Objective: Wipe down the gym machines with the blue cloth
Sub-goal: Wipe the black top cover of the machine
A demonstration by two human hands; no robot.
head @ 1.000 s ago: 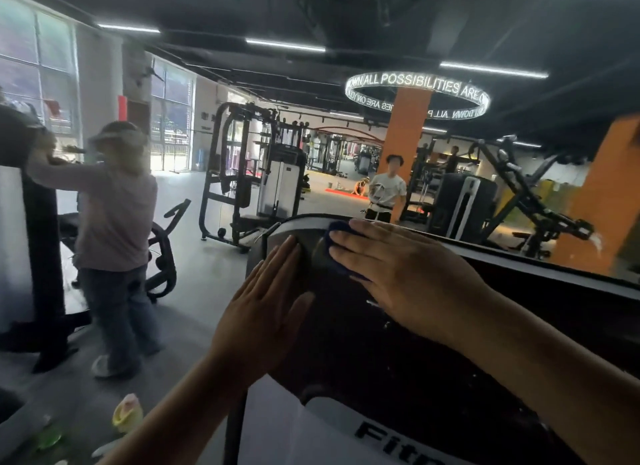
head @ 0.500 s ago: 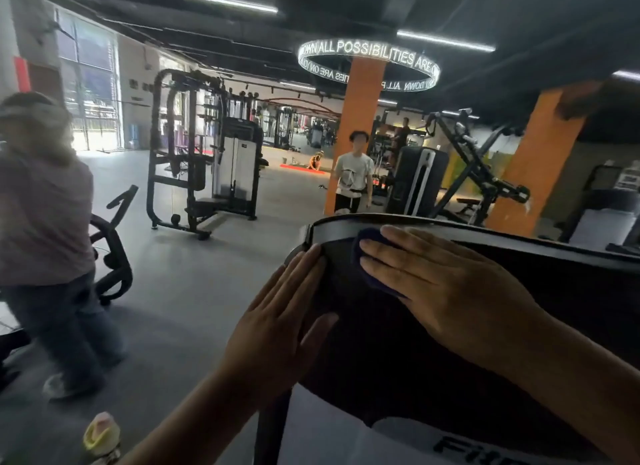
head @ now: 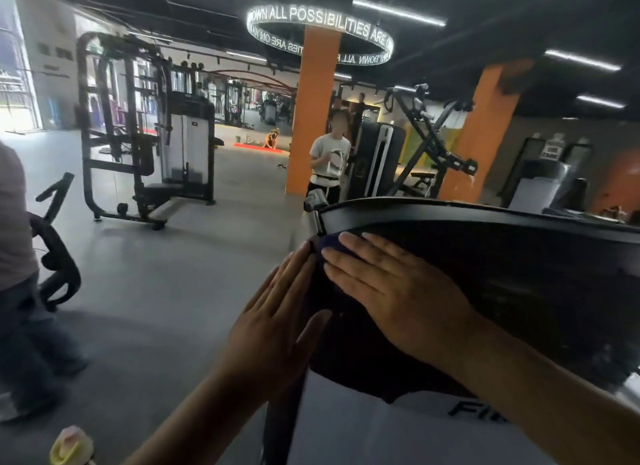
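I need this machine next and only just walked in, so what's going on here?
A person is wiping it down. Their right hand presses the blue cloth flat against the machine's black panel, near its upper left corner; only a bit of cloth shows past the fingers. Their left hand rests open against the panel's left edge. Another person in a white shirt stands by the orange pillar.

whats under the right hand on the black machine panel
The blue cloth lies under the right hand, pressed flat against the machine's dark panel. Only a corner shows past the fingertips; the rest is covered by the palm and fingers.
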